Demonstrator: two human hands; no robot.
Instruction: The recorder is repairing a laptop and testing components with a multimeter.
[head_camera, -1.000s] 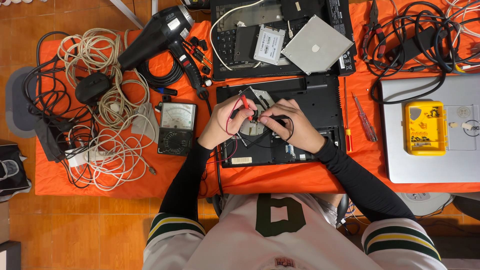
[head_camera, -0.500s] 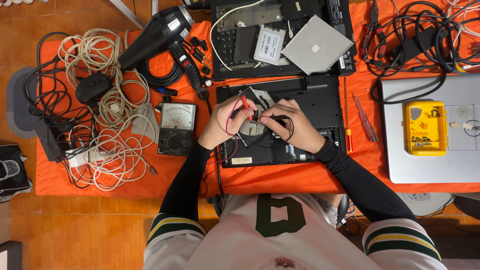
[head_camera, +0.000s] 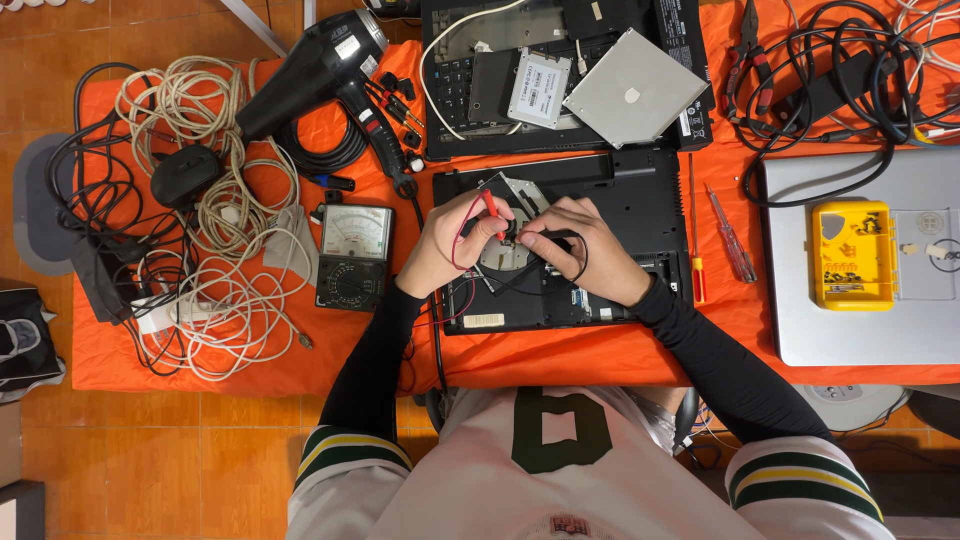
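Hands unmoved; yellow box holds screws, probably

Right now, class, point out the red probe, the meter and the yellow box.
red probe (head_camera: 490, 205), head view, on its red shaft in the left hand.
meter (head_camera: 355, 232), head view, on its dial face.
yellow box (head_camera: 852, 255), head view, on its middle compartment.

Two hands, left and right, two probes, red and black, three laptops, two screwdrivers, one multimeter, one hair dryer, one yellow parts box.
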